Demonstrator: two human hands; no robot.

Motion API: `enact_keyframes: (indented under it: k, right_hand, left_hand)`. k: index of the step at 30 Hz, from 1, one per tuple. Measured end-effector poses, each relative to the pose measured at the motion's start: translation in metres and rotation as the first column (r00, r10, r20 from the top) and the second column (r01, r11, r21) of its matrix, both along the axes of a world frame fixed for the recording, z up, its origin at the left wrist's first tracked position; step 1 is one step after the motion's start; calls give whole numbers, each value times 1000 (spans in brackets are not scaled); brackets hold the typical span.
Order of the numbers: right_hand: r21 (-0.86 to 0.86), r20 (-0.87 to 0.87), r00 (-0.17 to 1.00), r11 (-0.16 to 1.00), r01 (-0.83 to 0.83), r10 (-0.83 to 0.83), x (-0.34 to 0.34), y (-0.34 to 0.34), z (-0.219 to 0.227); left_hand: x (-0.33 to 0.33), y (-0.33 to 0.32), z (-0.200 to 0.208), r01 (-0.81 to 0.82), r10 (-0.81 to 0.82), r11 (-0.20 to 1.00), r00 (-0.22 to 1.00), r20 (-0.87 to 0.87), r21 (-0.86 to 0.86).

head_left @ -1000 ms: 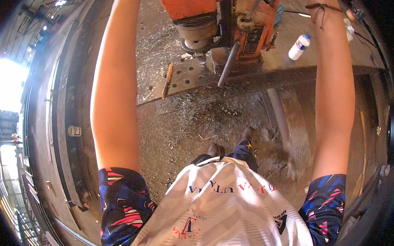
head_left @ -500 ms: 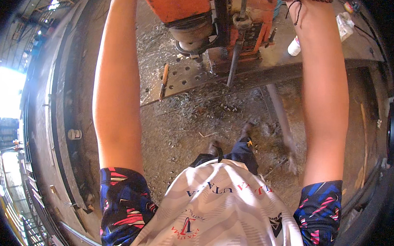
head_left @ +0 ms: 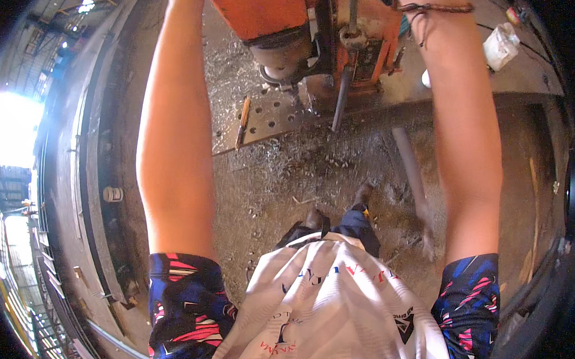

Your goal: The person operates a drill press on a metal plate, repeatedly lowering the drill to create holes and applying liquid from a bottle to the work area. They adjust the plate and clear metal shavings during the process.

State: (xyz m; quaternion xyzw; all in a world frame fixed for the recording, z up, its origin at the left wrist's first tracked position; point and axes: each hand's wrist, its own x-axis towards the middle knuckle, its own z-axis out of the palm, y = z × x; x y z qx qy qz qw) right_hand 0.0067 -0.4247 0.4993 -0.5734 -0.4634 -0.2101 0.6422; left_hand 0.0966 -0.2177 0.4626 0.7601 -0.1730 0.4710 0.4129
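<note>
Both my forearms stretch up past the top edge, and my hands lie beyond it, so their fingers and anything in them are hidden. My left forearm (head_left: 175, 110) runs up to the left of an orange drilling machine (head_left: 263, 11). To the machine's right is my right forearm (head_left: 466, 136), with a dark cord bracelet at the wrist. Below the machine's dark round lower end lies a metal plate (head_left: 257, 128) with several round holes and scattered shavings. A grey metal rod (head_left: 342, 98) slants down the machine's front. On the plate rests a thin brownish stick-like bundle (head_left: 243, 122).
Metal chips litter the dark ground (head_left: 288, 173) around my feet. A long bar (head_left: 411, 165) lies to the right. A white bag-like container (head_left: 500, 46) stands at the upper right, and a small white tub (head_left: 113, 194) at the left. Long steel beams (head_left: 97, 133) run along the left.
My right wrist has shifted a little left and down in the picture, and its forearm now covers more of a white bottle. The whole view has moved slightly; the plate and bundle look unmoved.
</note>
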Motion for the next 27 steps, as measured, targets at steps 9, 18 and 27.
enact_keyframes:
  k: [9, 18, 27]
  right_hand:
    - [-12, -123, 985, 993, 118, -119, 9, -6, -3]
    - [-19, -156, 984, 997, 79, -81, 7, -8, 5]
    - [-15, -160, 981, 994, 113, -114, 7, -7, 3]
  left_hand:
    - [19, -10, -11, -15, 9, 997, 997, -77, -82]
    - [17, -13, -6, -22, 7, 991, 994, -108, -134]
    - [23, -3, -10, 2, -8, 997, 998, -66, -81]
